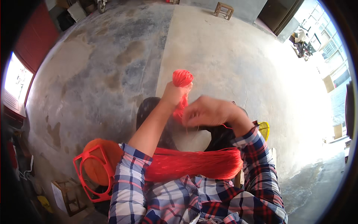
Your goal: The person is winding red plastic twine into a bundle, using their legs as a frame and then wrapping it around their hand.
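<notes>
Out in front of me, my left hand [174, 93] is closed around a bundle of thin red strands [182, 77]. The looped end bulges above the fist, and the rest hangs below it. Just to the right, my right hand [209, 111] is slightly blurred, its fingers curled beside the hanging strands. Whatever it pinches is hidden; a thin red strand shows below its wrist. Across my lap lies a thick, long hank of red strands [197, 163], both ends partly covered by my plaid sleeves.
To my left is an orange-brown round seat [96, 164] with a red plastic frame [80, 164] against it. A small wooden frame [67, 198] stands lower left. Something yellow [264, 130] sits by my right elbow. A wooden stool [223, 10] is far off on the concrete floor.
</notes>
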The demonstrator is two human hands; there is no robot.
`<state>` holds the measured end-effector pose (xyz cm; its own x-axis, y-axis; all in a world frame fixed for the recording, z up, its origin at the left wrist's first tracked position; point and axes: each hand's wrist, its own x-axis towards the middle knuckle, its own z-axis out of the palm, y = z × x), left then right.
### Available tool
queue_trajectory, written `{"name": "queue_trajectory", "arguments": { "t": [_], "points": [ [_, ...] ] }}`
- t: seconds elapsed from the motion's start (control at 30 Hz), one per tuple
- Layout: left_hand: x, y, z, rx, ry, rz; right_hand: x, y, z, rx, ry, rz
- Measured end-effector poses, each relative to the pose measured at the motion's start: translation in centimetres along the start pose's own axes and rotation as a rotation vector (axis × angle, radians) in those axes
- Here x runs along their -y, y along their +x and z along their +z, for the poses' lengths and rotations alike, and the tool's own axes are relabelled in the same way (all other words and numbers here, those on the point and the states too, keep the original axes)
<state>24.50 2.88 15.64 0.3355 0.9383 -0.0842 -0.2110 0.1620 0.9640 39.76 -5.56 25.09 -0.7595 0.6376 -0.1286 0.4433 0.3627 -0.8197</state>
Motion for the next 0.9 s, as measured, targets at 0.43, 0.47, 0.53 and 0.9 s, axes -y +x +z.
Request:
{"name": "queue_trajectory", "arguments": {
  "t": [0.43,0.47,0.53,0.9],
  "points": [
    [-0.1,-0.6,0.1,0.215,-0.143,-0.164,-9.2,1.8,-2.7,-0.601,0.345,0.157],
    [-0.1,-0.4,0.2,0.172,-0.086,-0.184,-9.8,1.7,-2.5,-0.613,0.388,0.127],
    [-0.2,-0.5,0.6,0.13,-0.024,-0.213,-10.5,1.3,-2.1,-0.629,0.44,0.098],
    [-0.3,-0.6,1.1,-0.056,-0.064,-0.126,-9.4,-0.8,-1.1,-0.602,1.123,-0.4]
  ]
}}
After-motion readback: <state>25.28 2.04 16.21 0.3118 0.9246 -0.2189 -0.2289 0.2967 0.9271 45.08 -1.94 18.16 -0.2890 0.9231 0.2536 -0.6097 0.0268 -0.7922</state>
